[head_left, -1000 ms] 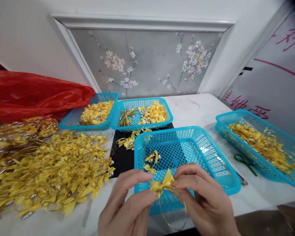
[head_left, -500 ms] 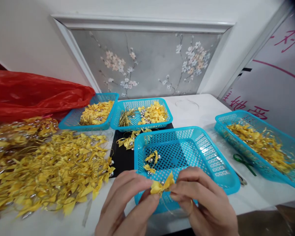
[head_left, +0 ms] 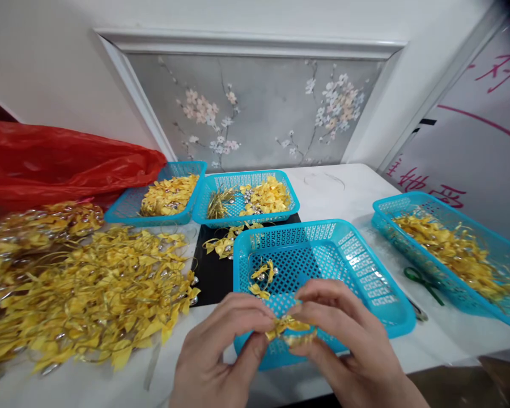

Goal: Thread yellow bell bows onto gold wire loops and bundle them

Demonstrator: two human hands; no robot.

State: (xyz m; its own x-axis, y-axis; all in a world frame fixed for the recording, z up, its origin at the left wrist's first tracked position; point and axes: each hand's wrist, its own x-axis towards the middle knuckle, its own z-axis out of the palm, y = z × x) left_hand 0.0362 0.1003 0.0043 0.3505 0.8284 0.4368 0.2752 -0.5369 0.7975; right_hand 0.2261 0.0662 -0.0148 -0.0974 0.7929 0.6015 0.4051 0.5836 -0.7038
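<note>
A yellow ribbon bow (head_left: 289,324) with gold cord is pinched between my two hands, over the near edge of the middle blue basket (head_left: 368,255). My left hand (head_left: 227,345) grips the bow's left end between thumb and fingers. From the other side, my right hand (head_left: 351,340) pinches its right part, with gold cord at the thumb tip. Fingers hide some of the bow. Beyond them in the basket lie a few finished-looking bows with small silver bells (head_left: 263,273).
Yellow bows with bells form a big pile (head_left: 106,300) on the left, near a red plastic bag (head_left: 63,161). More bows fill the back-left basket (head_left: 131,209), back-middle basket (head_left: 202,209) and right basket (head_left: 425,198). Green-handled scissors (head_left: 425,286) lie between baskets.
My right hand has shifted up and slightly left over the bow, its fingers spreading over it. The bow has turned and is more covered; gold cord shows at my right thumb.
</note>
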